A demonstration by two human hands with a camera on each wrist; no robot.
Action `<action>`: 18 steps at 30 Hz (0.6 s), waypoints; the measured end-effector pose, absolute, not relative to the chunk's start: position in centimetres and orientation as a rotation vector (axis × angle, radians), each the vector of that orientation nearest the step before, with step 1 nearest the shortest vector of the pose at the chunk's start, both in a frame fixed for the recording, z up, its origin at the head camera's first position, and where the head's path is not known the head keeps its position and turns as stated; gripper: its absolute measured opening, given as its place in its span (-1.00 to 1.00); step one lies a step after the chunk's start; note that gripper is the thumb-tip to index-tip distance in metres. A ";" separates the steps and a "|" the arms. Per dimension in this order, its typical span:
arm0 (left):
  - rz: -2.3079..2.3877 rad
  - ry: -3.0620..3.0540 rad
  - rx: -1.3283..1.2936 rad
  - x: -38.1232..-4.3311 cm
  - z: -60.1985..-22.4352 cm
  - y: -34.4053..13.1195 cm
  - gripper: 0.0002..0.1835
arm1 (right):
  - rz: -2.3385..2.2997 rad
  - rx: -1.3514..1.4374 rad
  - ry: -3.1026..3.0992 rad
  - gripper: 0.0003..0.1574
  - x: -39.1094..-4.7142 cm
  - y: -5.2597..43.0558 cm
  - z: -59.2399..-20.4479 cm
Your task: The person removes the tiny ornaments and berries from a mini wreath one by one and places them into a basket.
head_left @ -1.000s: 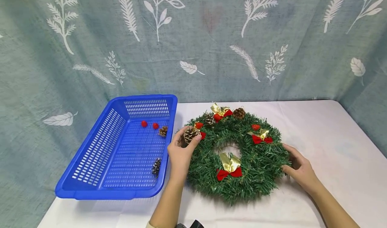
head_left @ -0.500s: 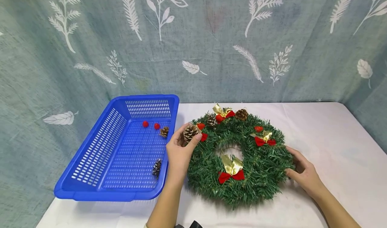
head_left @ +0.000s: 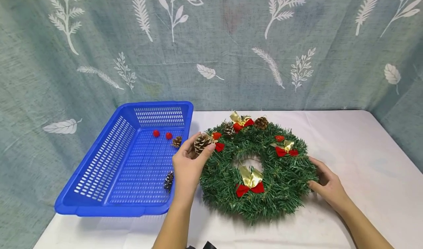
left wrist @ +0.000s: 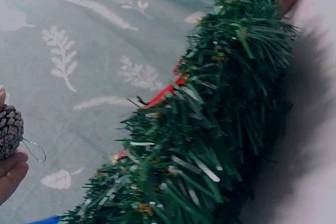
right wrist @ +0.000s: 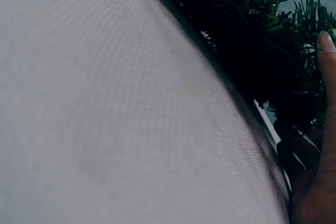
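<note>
Between the thumb and fingers of my left hand (head_left: 187, 168) is a brown pine cone (head_left: 202, 143), held beside the left edge of a green Christmas wreath (head_left: 219, 190). A thin wire loop (left wrist: 38, 152) sticks out from the cone in the left wrist view. My right hand (head_left: 331, 187) grips the wreath's right edge, thumb in front, with the other fingertips hidden by the greenery. Red-and-gold bows (head_left: 250, 184), red berries (head_left: 279, 138) and pine cones (head_left: 261, 123) decorate the wreath. In the right wrist view the thumb (right wrist: 328, 69) lies against the dark needles.
Left of the wreath stands a blue plastic basket (head_left: 99, 209). Inside are two red berries (head_left: 156, 133), a brown pine cone (head_left: 177, 141) and a frosted pine cone (head_left: 168, 181). A patterned curtain (head_left: 185, 83) hangs behind the white-covered table (head_left: 360, 142).
My left hand has shifted slightly left, carrying the pine cone a little away from the wreath's bow. The right hand keeps its grip on the wreath's edge.
</note>
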State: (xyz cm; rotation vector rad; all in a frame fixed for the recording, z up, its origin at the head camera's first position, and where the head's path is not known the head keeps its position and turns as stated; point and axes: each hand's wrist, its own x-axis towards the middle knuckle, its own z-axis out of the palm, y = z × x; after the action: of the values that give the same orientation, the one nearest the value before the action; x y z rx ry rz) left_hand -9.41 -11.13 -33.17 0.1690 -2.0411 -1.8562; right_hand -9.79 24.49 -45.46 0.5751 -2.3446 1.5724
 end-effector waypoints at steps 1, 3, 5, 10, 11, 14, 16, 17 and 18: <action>-1.855 -2.047 0.174 -9.3 -33.0 -11.3 -0.41 | 1.577 0.581 -2.340 -0.07 -9.8 24.4 -45.5; -1.862 -2.055 0.175 -9.0 -32.8 -11.6 -0.41 | 1.586 0.591 -2.323 -0.05 -9.8 24.3 -45.5; -1.870 -2.060 0.171 -9.0 -32.6 -11.8 -0.42 | 1.598 0.605 -2.302 -0.04 -9.9 24.3 -45.5; -1.836 -2.082 0.186 -8.9 -32.5 -11.9 -0.42 | 1.618 0.613 -2.291 -0.02 -10.0 24.4 -45.7; -1.832 -2.081 0.183 -8.9 -32.5 -11.9 -0.42 | 1.618 0.612 -2.292 -0.02 -10.0 24.4 -45.7; -1.835 -2.072 0.169 -8.8 -32.5 -11.9 -0.43 | 1.609 0.604 -2.300 -0.03 -9.9 24.4 -45.7; -1.858 -2.051 0.157 -8.8 -32.5 -12.0 -0.42 | 1.610 0.606 -2.294 -0.02 -10.0 24.4 -45.7; -1.863 -2.047 0.155 -8.8 -32.4 -12.0 -0.43 | 1.612 0.603 -2.297 -0.02 -10.0 24.5 -45.7; -1.865 -2.043 0.152 -8.8 -32.3 -12.1 -0.43 | 1.612 0.604 -2.300 -0.02 -9.9 24.5 -45.7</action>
State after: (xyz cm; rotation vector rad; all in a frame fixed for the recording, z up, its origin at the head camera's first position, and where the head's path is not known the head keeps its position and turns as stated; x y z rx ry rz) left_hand -8.78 -12.09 -32.33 0.1517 -2.0431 -1.8654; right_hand -9.94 24.46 -45.75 0.6041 -2.3001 1.6117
